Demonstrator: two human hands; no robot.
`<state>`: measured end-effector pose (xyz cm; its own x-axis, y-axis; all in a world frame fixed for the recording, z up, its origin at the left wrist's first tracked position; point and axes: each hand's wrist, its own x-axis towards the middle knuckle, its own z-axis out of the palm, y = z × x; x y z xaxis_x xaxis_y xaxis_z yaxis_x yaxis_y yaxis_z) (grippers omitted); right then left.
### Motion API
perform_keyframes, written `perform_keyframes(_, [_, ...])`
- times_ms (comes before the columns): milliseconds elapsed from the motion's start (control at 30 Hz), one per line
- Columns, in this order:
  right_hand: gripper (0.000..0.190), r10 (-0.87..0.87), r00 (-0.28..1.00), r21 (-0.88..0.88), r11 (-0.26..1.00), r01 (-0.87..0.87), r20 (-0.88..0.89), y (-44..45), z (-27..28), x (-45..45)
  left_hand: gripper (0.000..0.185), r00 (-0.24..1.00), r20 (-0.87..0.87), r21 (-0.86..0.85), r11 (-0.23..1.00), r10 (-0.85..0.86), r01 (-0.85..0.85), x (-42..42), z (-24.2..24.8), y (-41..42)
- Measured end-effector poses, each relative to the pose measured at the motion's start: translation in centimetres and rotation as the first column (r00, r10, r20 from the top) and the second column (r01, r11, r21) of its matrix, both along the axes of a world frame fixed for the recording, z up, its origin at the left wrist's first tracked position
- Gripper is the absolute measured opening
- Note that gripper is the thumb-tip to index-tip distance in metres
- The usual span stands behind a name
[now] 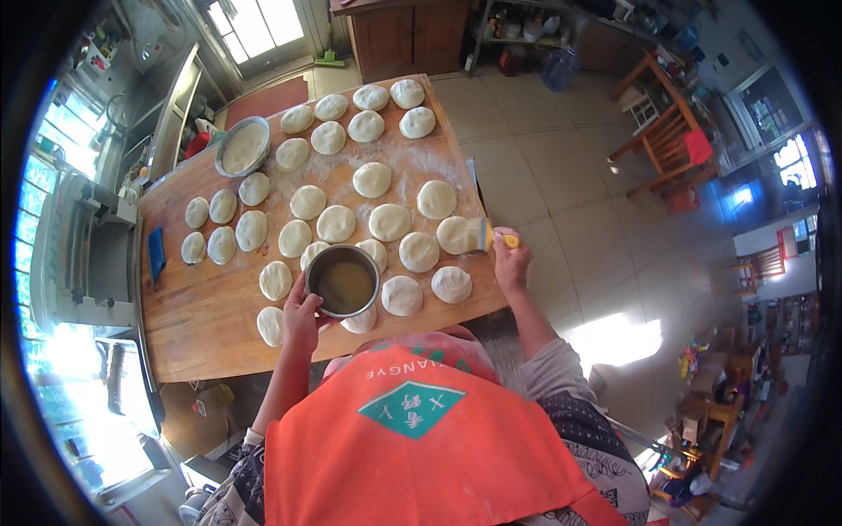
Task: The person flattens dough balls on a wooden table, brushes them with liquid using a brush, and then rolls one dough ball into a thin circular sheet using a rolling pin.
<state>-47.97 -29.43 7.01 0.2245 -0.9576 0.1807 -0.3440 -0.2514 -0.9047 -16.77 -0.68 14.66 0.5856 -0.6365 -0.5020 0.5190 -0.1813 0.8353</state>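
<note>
My left hand (pixel 304 310) grips the rim and side of a round metal bowl (pixel 343 250) with a cloudy yellowish liquid (pixel 345 288) in it. The bowl is over the near part of the table and hides some dough rounds beneath. In my right hand (pixel 512 263) is a pastry brush (pixel 498 238) with a yellow handle, its pale bristles over a flattened dough round (pixel 454 235) at the table's right edge. Below that one lies another dough round (pixel 451 284), and a further dough round (pixel 419 252) sits to its left.
Several more dough rounds (pixel 371 179) cover the floured wooden table (pixel 197 329). A basin (pixel 224 146) holding flour or dough stands at its far left edge, and a blue flat object (pixel 156 255) lies near the left side. An oven-like appliance (pixel 99 243) adjoins that side.
</note>
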Motion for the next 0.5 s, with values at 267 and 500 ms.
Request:
perform_keyframes(267, [0.033, 0.345, 0.832, -0.265, 0.834, -0.484, -0.435, 4.4, 2.6, 2.2, 0.073, 0.999, -0.024, -0.008, 1.0, 0.029, -0.029, -0.9, 0.1, -0.1])
perform_keyframes(500, [0.014, 0.336, 0.941, -0.07, 0.94, -0.333, 0.033, 7.7, 5.8, 1.9, 0.072, 1.0, -0.016, -0.021, 1.0, -0.01, 0.01, -2.4, -0.6, -0.6])
